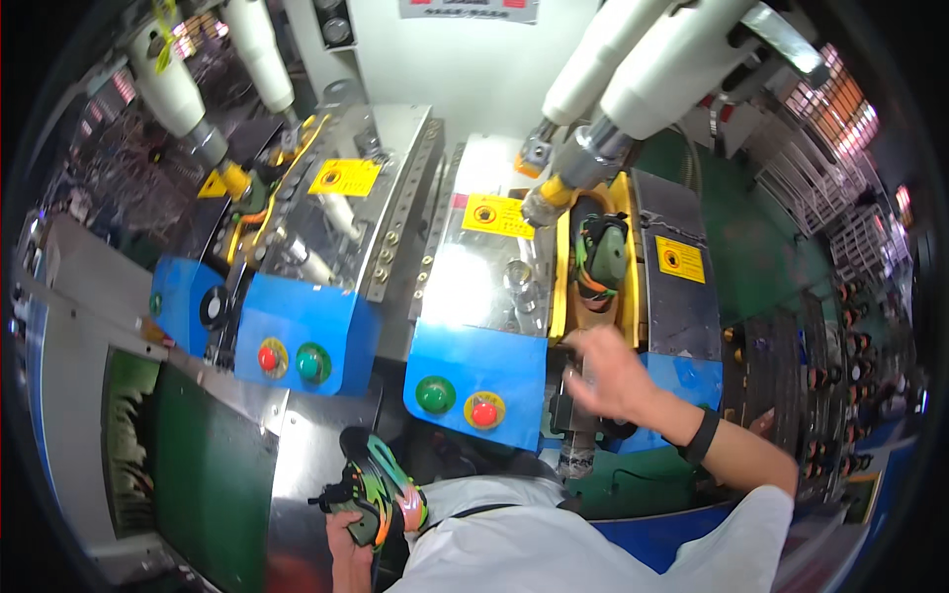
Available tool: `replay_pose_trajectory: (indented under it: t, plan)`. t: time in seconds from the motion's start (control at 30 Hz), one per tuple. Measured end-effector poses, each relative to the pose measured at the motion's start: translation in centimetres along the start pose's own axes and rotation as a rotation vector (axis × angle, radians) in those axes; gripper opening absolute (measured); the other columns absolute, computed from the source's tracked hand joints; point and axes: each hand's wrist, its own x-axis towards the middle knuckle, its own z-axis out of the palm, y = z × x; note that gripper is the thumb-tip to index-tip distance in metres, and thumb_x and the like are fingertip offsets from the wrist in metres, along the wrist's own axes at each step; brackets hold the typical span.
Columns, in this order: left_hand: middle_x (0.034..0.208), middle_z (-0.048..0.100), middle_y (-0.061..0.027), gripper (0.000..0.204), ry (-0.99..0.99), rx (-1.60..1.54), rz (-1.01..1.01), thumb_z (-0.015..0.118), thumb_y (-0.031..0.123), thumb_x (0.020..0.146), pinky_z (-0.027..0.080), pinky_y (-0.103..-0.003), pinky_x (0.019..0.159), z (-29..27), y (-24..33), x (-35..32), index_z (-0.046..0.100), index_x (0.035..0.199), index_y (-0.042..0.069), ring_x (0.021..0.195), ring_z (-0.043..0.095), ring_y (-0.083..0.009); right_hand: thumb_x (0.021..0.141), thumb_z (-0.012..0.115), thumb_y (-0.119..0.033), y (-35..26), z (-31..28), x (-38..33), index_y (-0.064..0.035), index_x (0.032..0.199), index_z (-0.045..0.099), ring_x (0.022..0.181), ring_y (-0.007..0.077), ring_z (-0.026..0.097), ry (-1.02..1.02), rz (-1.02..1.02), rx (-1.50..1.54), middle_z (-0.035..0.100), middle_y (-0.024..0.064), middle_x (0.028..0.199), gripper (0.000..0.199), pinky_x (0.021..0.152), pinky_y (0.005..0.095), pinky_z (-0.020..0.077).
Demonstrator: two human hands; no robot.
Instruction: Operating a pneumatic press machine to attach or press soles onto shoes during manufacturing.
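Note:
My left hand (pixel 348 542), low in the picture, is closed on a sandal (pixel 378 484) with dark green, orange and pink straps. That sandal is held tilted beside my white shirt. My right hand (pixel 615 378) is at the front end of a yellow-walled slot (pixel 560 287) in the right press, its fingers loosely bent and apart, with nothing visible in them. Inside this slot a similar sandal (pixel 605 259) sits toe-end toward me. A press head with a yellow collar (pixel 557 190) is above the slot's left side.
On the right press's blue front are a green button (pixel 435 394) and a red button (pixel 483 413). The left press (pixel 306 326) has its own red and green buttons, and another sandal (pixel 255 201) under its head. A rack (pixel 825 376) with several sandals stands at the far right.

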Motion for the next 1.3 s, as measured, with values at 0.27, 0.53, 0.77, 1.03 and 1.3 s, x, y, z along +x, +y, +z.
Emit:
replay_pose_trajectory:
  t: [0.27,0.53,0.77,1.03,1.3]
  plan:
    - [0.104,0.064,-0.0156,0.052,-0.024,-0.022,-0.136,0.05,-0.001,0.064,0.052,-0.043,0.092,-0.9,0.8,0.2,0.056,0.115,-0.003,0.096,0.064,-0.0323,0.076,0.066,-0.023,-0.3,1.8,-1.7,-0.0016,0.103,0.058,0.091,0.0344,0.058,-0.232,-0.093,0.235,0.059,0.0164,0.094,0.035,0.078,0.0421,0.049]
    - [0.102,0.063,-0.0157,0.045,-0.05,-0.185,-0.251,0.05,-0.001,0.065,0.052,-0.043,0.092,-3.3,-0.3,2.8,0.057,0.11,-0.002,0.096,0.063,-0.0321,0.079,0.061,-0.015,-1.2,3.0,-1.3,-0.0045,0.093,0.059,0.079,0.0322,0.062,-0.104,0.524,0.104,0.062,0.0126,0.081,0.018,0.071,0.0413,0.0496]
    - [0.102,0.064,-0.0157,0.045,-0.093,-0.045,-0.233,0.051,0.002,0.065,0.053,-0.044,0.091,-3.6,1.6,3.7,0.058,0.109,-0.001,0.092,0.065,-0.0319,0.077,0.069,-0.017,-14.3,7.4,6.6,-0.0012,0.123,0.051,0.114,0.0429,0.048,0.255,0.021,0.218,0.049,0.0251,0.127,0.052,0.098,0.0496,0.0398]
    - [0.102,0.062,-0.0105,0.049,-0.099,-0.081,-0.014,0.053,0.0,0.065,0.052,-0.036,0.088,-4.6,-0.6,3.0,0.056,0.114,0.001,0.094,0.063,-0.0255,0.088,0.057,-0.04,-13.9,15.6,9.8,-0.0004,0.133,0.046,0.14,0.0397,0.026,-0.14,-0.24,-0.358,0.031,0.0273,0.147,0.061,0.105,0.0695,0.0189]
    - [0.099,0.06,-0.0095,0.047,0.147,0.056,0.438,0.055,-0.002,0.064,0.055,-0.037,0.079,-17.1,2.3,-0.7,0.055,0.111,0.002,0.088,0.063,-0.0242,0.087,0.063,-0.021,-23.7,17.5,-3.1,-0.0004,0.119,0.056,0.12,0.0328,0.052,-0.241,-0.252,0.701,0.055,0.0172,0.126,0.039,0.103,0.0487,0.0401]
